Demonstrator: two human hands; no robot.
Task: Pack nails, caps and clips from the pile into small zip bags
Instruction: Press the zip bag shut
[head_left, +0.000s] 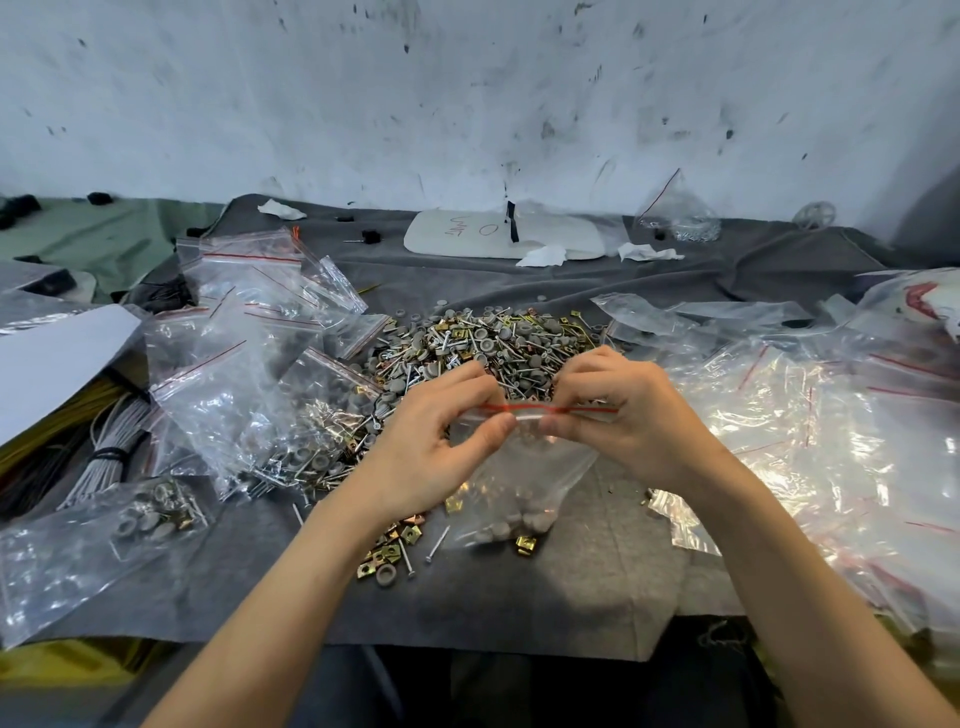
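A small clear zip bag with a red strip along its top hangs between both hands, above the grey cloth. Grey caps and a brass clip lie in its bottom. My left hand pinches the zip strip at its left end, and my right hand pinches it at the right. Behind the hands spreads the pile of nails, grey caps and brass clips. A smaller scatter of clips and nails lies on the cloth below my left wrist.
Filled zip bags are heaped at the left, one more at the near left. Empty bags cover the right side. Grey cable bundles lie far left, a white board at the back by the wall.
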